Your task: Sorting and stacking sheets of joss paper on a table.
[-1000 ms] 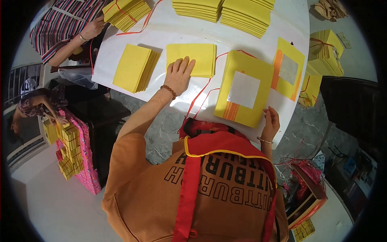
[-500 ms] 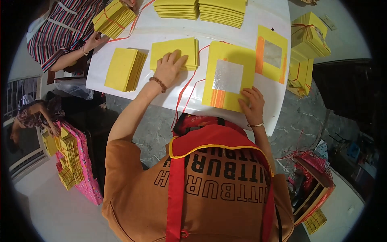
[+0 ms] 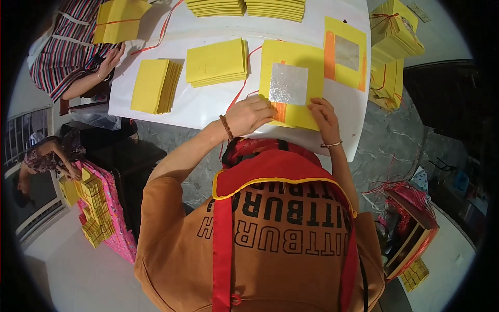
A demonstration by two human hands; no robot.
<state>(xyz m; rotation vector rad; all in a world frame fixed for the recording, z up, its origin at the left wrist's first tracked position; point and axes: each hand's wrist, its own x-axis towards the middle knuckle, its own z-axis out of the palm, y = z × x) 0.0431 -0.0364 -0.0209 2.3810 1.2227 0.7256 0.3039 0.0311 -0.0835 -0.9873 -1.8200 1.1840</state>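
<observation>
In front of me on the white table lies a yellow paper stack (image 3: 291, 56), its top sheet bearing a silver foil square and an orange strip. My left hand (image 3: 252, 115) has closed fingers on its lower left corner, partly over the orange strip. At the lower right edge, my right hand (image 3: 326, 118) curls its fingers over the paper. A thin red string (image 3: 240, 93) runs to the left of this paper and passes beneath my left hand. Left of the string sits a plain yellow paper stack (image 3: 217, 62), untouched, with a second yellow stack (image 3: 150, 86) beside it.
Another foil-faced yellow sheet (image 3: 340, 68) lies at the table's right edge. Tall yellow stacks (image 3: 274, 9) stand at the back. A co-worker's hand (image 3: 110, 62) rests beside a string-tied yellow bundle (image 3: 118, 22). Tied bundles (image 3: 394, 31) stand at right; a box with red strings (image 3: 410, 229) is lower right.
My left hand has left the plain yellow stack and moved right to the foil-faced paper. My right hand stays at its right edge. The co-worker's tied bundle has turned and shifted left.
</observation>
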